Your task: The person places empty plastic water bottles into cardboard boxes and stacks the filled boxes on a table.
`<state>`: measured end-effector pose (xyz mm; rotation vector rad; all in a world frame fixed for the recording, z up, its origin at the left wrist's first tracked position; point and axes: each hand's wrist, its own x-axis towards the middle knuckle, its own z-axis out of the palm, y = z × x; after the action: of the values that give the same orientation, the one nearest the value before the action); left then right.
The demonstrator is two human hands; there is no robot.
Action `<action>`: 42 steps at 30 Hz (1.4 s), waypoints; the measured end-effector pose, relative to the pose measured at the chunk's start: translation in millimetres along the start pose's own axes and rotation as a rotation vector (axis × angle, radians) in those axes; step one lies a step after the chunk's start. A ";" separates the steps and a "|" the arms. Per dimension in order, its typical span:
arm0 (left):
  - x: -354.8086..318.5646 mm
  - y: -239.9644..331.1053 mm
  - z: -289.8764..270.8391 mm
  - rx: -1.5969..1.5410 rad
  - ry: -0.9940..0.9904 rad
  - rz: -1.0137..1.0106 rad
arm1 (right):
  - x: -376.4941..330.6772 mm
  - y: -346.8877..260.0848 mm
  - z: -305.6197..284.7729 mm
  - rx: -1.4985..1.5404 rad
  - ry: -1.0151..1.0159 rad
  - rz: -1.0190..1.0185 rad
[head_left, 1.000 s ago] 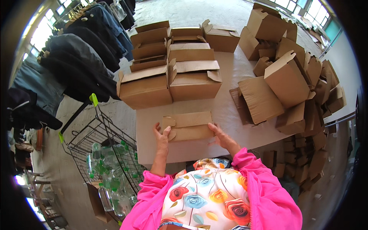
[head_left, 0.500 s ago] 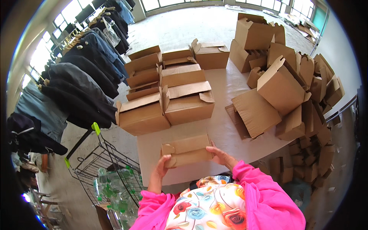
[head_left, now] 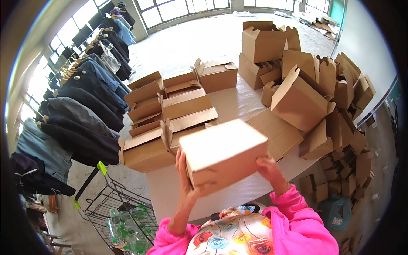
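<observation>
A brown cardboard box (head_left: 225,148) is held up over the near part of the white-covered table (head_left: 163,193), tilted, its pale flat face turned upward. My left hand (head_left: 187,180) presses on its left end, fingers along the side and thumb across the front. On the right end my right hand (head_left: 270,170) grips the lower corner. Behind the held box stand rows of cardboard boxes (head_left: 146,153) with raised or half-folded lids. The held box covers part of the nearest row.
A heap of open cardboard boxes (head_left: 301,100) fills the table's right side, with more boxes (head_left: 340,178) below it. At left stand a wire shopping cart (head_left: 121,204) with plastic bottles (head_left: 134,229) and a rack of dark clothes (head_left: 80,127). A blue bag (head_left: 335,212) lies at lower right.
Both hands have lifted the box off the table and turned it, so a broad flat face now shows on top. The whole view has also shifted somewhat.
</observation>
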<state>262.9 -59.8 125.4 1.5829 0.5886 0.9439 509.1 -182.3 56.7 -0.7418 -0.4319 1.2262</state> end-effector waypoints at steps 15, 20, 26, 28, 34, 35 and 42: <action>310.3 -119.4 88.2 -0.237 -0.077 -0.212 | 265.4 -115.2 -85.6 -0.107 0.102 -0.136; 354.8 -162.2 92.6 -0.240 0.041 -0.400 | 336.4 -100.5 -117.7 -0.251 0.205 -0.033; 378.9 -213.0 96.6 0.082 0.119 -0.405 | 383.5 -69.0 -142.2 -0.383 0.290 -0.025; 385.4 -237.9 95.2 0.459 0.080 -0.250 | 400.4 -52.3 -151.6 -0.539 0.263 -0.065; 379.0 -213.8 120.7 0.985 -0.244 -0.222 | 379.1 -70.9 -114.5 -0.791 0.255 0.065; 368.1 -200.4 129.2 0.883 -0.286 -0.171 | 371.1 -71.6 -118.2 -0.824 0.232 0.087; 237.5 -150.5 164.4 0.620 -0.657 -0.119 | 202.7 -115.8 -83.8 -1.172 0.097 -0.139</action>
<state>547.4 70.7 35.6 2.2353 0.5132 0.0997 705.0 -30.5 63.1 -1.7108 -1.1276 0.7127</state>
